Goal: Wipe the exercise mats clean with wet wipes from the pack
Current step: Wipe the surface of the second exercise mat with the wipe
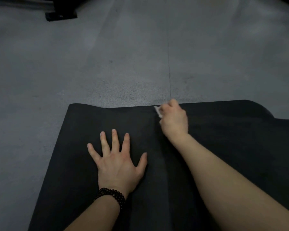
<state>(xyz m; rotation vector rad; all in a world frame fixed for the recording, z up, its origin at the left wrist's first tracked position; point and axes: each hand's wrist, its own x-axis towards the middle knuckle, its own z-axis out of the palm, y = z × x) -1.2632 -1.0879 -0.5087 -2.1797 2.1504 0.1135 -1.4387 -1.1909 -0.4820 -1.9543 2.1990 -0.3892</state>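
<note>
Grey floor [140,55] (dark base [61,16] far-left) surrounds the mat [223,139].

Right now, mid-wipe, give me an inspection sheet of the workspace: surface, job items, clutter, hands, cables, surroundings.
Surface: grey floor, with a seam line running toward the mat.
Job's things: black exercise mat lying flat on the floor; white wet wipe at its far edge; wipe pack not in view.
Clutter: nothing seen.
Hands: left hand flat on the mat with fingers spread, bead bracelet at the wrist; right hand grips the wipe.
Cables: nothing seen.
Surroundings: dark object on the floor at the far left, too dim to identify.
</note>
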